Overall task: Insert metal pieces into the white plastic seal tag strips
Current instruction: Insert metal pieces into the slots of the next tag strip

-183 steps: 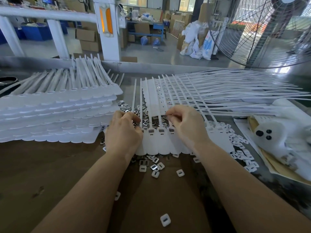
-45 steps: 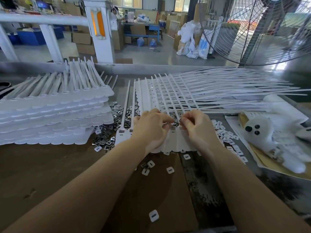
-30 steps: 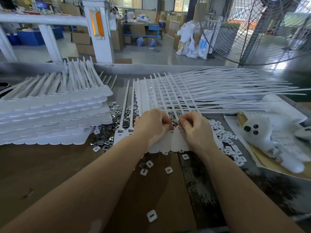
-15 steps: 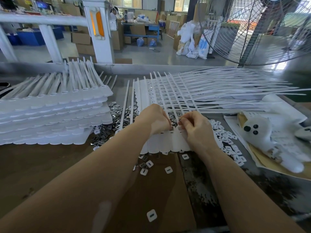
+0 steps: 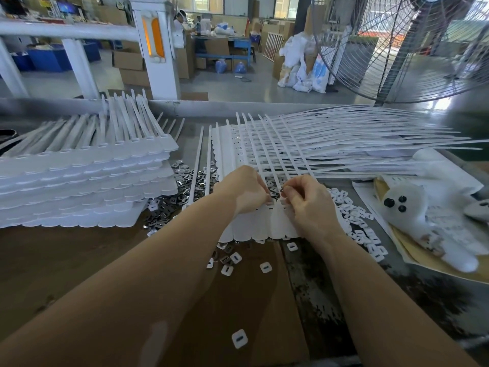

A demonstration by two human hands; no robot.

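A: Hands? Strip position?
B: Left hand (image 5: 244, 190) fingers curled down onto the sheet of joined tag strips (image 5: 264, 223) on the table (image 5: 79, 260), likely steadying it. Right hand (image 5: 304, 202) pinches a small metal piece (image 5: 282, 190) just above the slots.
A: Spares?
B: Metal pieces (image 5: 182, 192) heaped nearby, within reach.

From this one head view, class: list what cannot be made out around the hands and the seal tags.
- Left hand fingertips: hidden behind its own knuckles.
- Metal piece at the right hand: too small to confirm.
- Tag sheet slots: covered by both hands.
- Stacked tag sheets: cut off by the left edge.
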